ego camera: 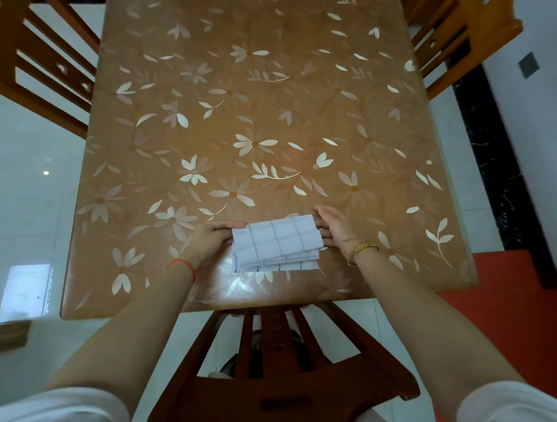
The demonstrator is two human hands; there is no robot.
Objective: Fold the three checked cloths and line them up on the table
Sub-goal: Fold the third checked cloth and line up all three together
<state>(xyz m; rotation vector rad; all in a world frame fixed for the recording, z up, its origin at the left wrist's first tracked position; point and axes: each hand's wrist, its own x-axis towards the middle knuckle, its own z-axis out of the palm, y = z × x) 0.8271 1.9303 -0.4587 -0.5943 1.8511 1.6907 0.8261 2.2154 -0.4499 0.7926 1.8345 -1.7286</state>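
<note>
Hands flank folded cloth stack, gripping ends.

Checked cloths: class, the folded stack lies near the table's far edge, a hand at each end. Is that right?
Not quite. The head view shows the checked cloths near the table's near edge, with the left hand and right hand at either end.

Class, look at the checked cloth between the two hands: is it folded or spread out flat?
Folded. The checked cloth shows several stacked layer edges along its near side.
</note>
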